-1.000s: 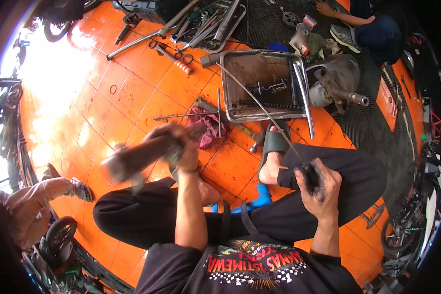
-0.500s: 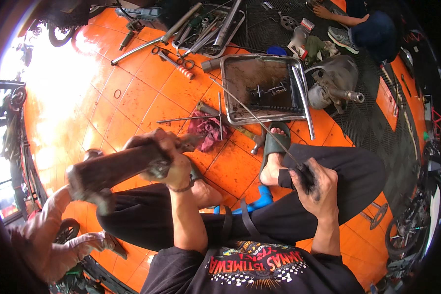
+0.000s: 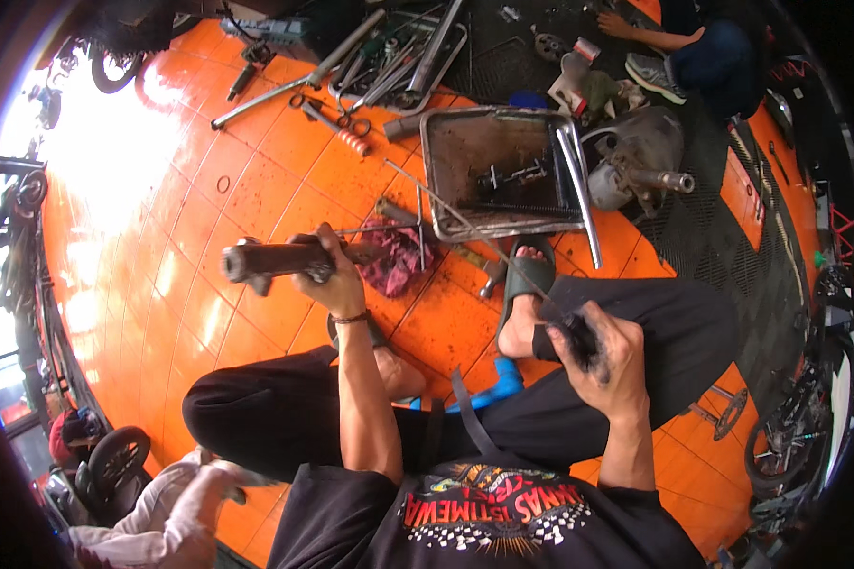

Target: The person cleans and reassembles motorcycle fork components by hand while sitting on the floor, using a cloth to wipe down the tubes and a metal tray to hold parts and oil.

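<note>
Fingers of the left hand (image 3: 330,277) were wrapped firmly around a grimy metal tube (image 3: 273,260), which stuck out over the floor to the person's left, its round end facing that way. The right hand (image 3: 609,360), smudged black, was curled above the right thigh around the dark handle (image 3: 579,343) of a long thin rod (image 3: 460,220); the rod slanted up and leftward, crossing the view of the tray's near corner, though whether it touched anything there could not be told.

Just beyond the tube lay a dark red cloth (image 3: 399,267) with a T-shaped wrench (image 3: 421,228) across it. Farther out sat a metal tray (image 3: 429,152), holding small metal parts (image 3: 514,177), with a shiny pipe (image 3: 577,199) leaning along its right edge. Right of that, a grey casing (image 3: 640,156) rested on dark matting (image 3: 702,237).

Beyond, a second tray was heaped with tools (image 3: 399,62) on the orange tiled floor (image 3: 266,190). One co-worker's shoe (image 3: 657,76) showed at upper right, another person's pale trousers (image 3: 161,512) at lower left.
</note>
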{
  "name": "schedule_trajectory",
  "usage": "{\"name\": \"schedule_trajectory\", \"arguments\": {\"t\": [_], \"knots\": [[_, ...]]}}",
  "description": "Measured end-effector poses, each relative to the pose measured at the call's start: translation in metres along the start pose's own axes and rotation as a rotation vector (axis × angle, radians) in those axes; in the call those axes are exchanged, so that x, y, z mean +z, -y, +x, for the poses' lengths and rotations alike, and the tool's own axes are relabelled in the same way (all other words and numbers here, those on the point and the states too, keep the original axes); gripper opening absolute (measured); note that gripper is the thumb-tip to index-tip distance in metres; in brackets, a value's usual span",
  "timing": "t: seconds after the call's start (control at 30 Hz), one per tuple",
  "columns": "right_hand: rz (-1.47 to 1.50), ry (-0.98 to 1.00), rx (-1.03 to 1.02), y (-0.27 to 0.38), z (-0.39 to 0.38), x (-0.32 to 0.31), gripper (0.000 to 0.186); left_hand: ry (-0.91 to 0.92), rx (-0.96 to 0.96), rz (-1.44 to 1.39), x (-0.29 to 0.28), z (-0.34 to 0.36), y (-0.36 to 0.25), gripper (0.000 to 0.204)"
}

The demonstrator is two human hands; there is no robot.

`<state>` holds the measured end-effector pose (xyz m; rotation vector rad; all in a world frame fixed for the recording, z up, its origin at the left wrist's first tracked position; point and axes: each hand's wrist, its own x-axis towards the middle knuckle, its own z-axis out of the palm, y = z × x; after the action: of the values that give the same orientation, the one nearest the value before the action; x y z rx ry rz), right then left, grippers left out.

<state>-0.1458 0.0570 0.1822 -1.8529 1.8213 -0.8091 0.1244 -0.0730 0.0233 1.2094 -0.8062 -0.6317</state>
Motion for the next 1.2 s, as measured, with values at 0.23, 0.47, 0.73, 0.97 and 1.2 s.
{"name": "schedule_trajectory", "arguments": {"t": [0.23, 0.47, 0.73, 0.97, 1.2], "knots": [[-0.03, 0.037, 0.02, -0.007, 0.001, 0.002, 0.03, -0.115, 0.186, -0.11, 0.008, 0.006, -0.08, 0.023], [-0.036, 0.043, 0.014, -0.001, 0.016, 0.003, 0.027, -0.013, -0.021, 0.088, -0.013, -0.001, 0.067, 0.02], [-0.041, 0.072, 0.014, -0.003, 0.003, 0.004, 0.03, -0.099, 0.151, -0.012, -0.017, 0.026, -0.013, 0.018], [-0.033, 0.073, 0.027, -0.001, 0.003, 0.007, 0.027, -0.026, 0.109, -0.307, -0.023, 0.031, -0.095, 0.02], [-0.062, 0.108, 0.089, -0.003, 0.001, 0.005, 0.024, -0.098, 0.038, -0.075, -0.006, -0.01, -0.039, 0.018]]}}
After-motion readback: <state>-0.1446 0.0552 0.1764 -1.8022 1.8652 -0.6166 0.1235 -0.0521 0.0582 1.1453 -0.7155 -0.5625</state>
